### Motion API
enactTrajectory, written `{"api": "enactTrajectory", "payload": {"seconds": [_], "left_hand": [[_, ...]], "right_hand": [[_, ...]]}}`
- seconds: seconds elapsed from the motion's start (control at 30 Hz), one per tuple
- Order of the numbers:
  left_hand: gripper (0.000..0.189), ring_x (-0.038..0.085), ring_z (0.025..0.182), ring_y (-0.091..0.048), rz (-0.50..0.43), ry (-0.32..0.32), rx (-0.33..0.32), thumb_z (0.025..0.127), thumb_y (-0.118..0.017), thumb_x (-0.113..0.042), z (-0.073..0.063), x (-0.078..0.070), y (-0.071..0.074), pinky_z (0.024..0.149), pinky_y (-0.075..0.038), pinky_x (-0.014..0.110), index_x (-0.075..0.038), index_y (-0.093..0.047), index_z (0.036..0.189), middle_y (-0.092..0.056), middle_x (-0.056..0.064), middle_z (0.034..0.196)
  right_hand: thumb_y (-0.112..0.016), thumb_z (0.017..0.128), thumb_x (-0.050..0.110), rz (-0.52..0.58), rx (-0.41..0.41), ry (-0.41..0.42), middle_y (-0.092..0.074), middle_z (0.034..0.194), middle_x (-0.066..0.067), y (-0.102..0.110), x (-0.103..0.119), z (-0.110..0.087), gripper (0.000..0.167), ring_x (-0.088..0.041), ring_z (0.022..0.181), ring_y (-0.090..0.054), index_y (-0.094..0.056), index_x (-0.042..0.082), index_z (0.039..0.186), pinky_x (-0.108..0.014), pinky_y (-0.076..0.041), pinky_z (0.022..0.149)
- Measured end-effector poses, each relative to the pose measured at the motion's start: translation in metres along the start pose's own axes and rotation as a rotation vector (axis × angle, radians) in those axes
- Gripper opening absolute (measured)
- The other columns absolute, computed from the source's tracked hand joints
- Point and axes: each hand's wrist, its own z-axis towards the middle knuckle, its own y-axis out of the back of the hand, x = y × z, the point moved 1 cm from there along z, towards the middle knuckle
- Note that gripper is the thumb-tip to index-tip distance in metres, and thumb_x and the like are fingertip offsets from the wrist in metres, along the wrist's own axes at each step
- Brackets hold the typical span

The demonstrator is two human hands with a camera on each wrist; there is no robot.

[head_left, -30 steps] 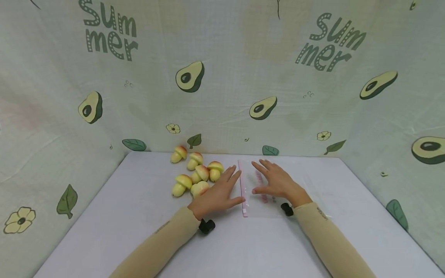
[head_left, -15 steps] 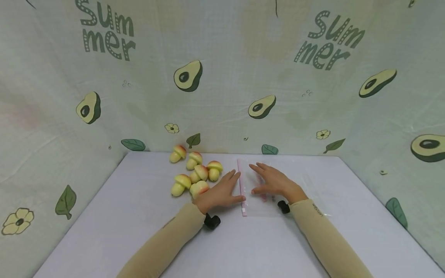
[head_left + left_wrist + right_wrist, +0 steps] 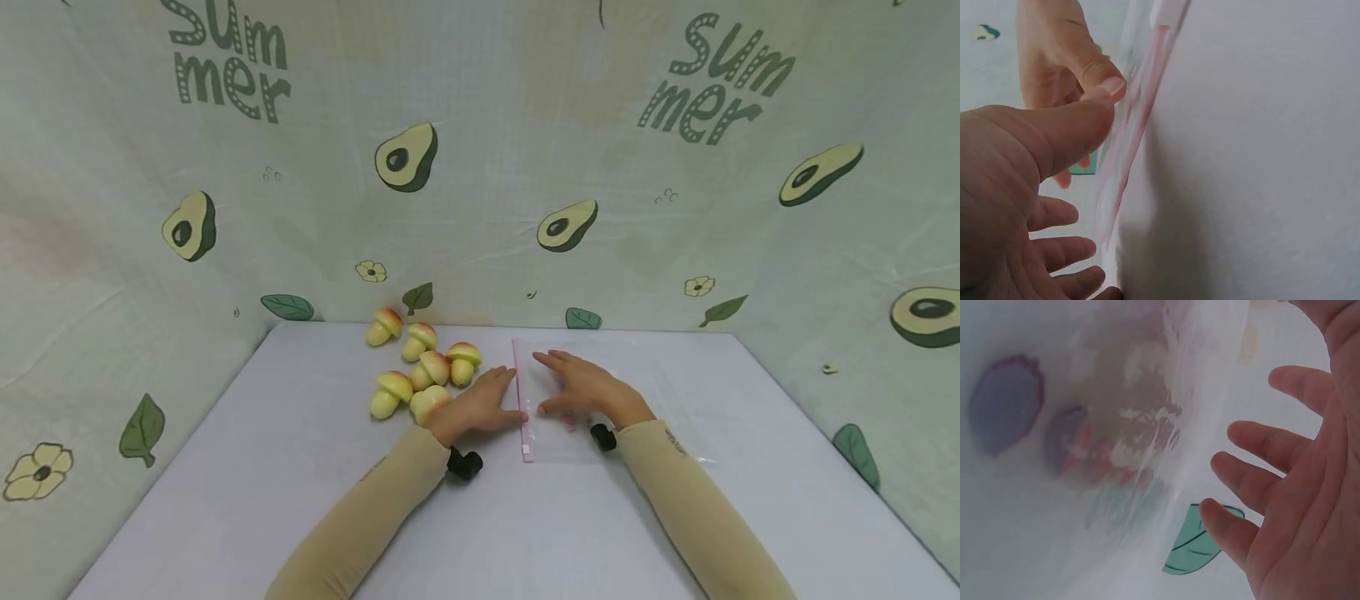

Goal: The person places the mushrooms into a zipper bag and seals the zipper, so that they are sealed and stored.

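A clear plastic zip bag lies flat on the white table, its pink zip edge facing left with a white slider at the near end. My left hand is over the left of that edge, fingers spread and relaxed, thumb reaching to the zip. Above the bag my right hand has its fingers extended, thumb toward the zip. In the left wrist view the left thumb comes close to the right thumb; whether either touches the bag cannot be told. Neither hand holds anything.
Several yellow mushroom-shaped pieces with reddish caps lie to the left of the left hand. A printed cloth with avocados and leaves encloses the back and sides of the table.
My left hand has moved slightly right toward the pink zip edge. My right hand has shifted a little left. The bag and the mushroom pieces stay in place.
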Motion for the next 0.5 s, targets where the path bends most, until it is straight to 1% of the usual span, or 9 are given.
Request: {"api": "enactTrajectory", "payload": {"seconds": [0.1,0.3,0.5], "left_hand": [[0.078,0.029,0.142,-0.021,0.004,-0.014,0.006,0.090,-0.064,-0.040,0.0015,0.0014,0.0001,0.114,-0.021,0.041,-0.007,-0.026,0.150,-0.024,0.017,0.154],[0.068,0.029,0.142,-0.022,0.056,-0.025,0.007,0.091,-0.064,-0.031,0.0059,0.0033,-0.0020,0.114,-0.020,0.041,-0.006,-0.033,0.147,-0.026,0.016,0.154],[0.066,0.033,0.141,-0.022,0.126,-0.015,0.025,0.091,-0.064,-0.032,0.0081,0.0021,-0.0039,0.114,-0.019,0.042,-0.005,-0.038,0.145,-0.028,0.017,0.153]], "right_hand": [[-0.076,0.072,0.057,0.003,0.012,-0.009,-0.025,0.154,-0.013,-0.0008,0.0000,0.0001,0.097,-0.033,0.138,-0.030,-0.029,0.025,0.151,-0.056,-0.030,0.105],[-0.075,0.070,0.060,0.016,0.033,-0.035,-0.026,0.154,-0.012,-0.0032,-0.0025,-0.0002,0.098,-0.032,0.137,-0.031,-0.030,0.026,0.150,-0.055,-0.031,0.105],[-0.075,0.071,0.060,0.017,0.042,-0.043,-0.025,0.155,-0.011,-0.0045,-0.0020,-0.0007,0.097,-0.031,0.137,-0.031,-0.030,0.027,0.150,-0.055,-0.031,0.105]]}}
